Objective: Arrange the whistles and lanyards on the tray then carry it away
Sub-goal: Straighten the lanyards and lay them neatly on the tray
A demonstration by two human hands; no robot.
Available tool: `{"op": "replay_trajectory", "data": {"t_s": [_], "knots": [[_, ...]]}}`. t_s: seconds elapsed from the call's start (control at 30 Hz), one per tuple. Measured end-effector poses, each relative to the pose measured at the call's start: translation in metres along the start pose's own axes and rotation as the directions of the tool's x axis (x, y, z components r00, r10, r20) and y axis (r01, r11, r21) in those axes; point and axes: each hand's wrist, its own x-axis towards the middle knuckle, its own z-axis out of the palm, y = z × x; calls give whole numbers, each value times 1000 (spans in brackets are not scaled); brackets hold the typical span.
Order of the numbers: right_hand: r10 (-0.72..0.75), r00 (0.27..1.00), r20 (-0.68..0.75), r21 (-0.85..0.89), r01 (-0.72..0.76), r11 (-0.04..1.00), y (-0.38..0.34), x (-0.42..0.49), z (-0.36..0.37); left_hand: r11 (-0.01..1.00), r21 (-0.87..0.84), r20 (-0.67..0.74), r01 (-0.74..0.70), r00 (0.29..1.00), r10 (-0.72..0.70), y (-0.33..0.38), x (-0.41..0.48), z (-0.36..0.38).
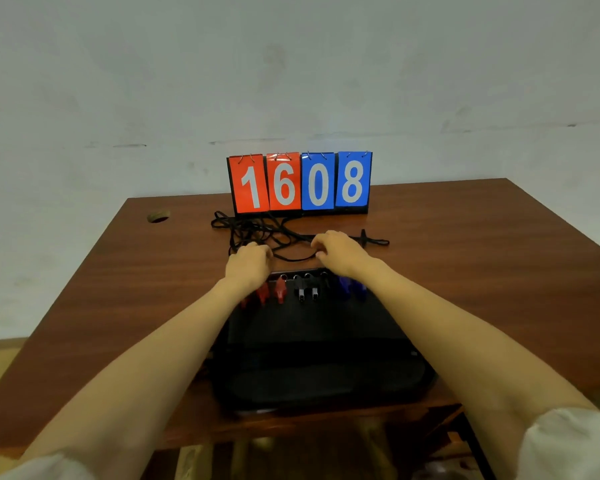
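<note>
A black tray lies on the brown table in front of me. Along its far edge stands a row of whistles: red ones at the left, black ones in the middle, blue ones at the right. Behind the tray sprawls a tangle of black lanyards. My left hand rests on the cords just past the tray's far left corner, fingers curled on a strand. My right hand pinches a lanyard strand that runs between the two hands.
A flip scoreboard showing 1608 stands upright at the back of the table, close behind the lanyards. A round cable hole sits at the far left corner. A pale wall lies beyond.
</note>
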Motion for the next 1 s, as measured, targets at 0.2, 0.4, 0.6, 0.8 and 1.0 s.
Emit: {"op": "replay_trajectory", "data": {"t_s": [0.2,0.4,0.6,0.8,1.0], "knots": [[-8,994,111,-39,13,999,-1,73,31,998,50,-25,23,999,-22,-30,55,21],[7,997,75,-124,2,992,14,106,61,976,209,-94,-61,992,83,-44,91,39],[-30,999,-27,-97,27,995,23,107,75,960,274,-100,-49,992,79,-49,101,49],[62,982,-179,65,-51,997,0,97,55,998,13,-257,-65,964,66,-34,83,22],[-106,973,-204,148,137,979,-38,74,17,979,-108,-342,-172,931,126,-14,61,-16]]}}
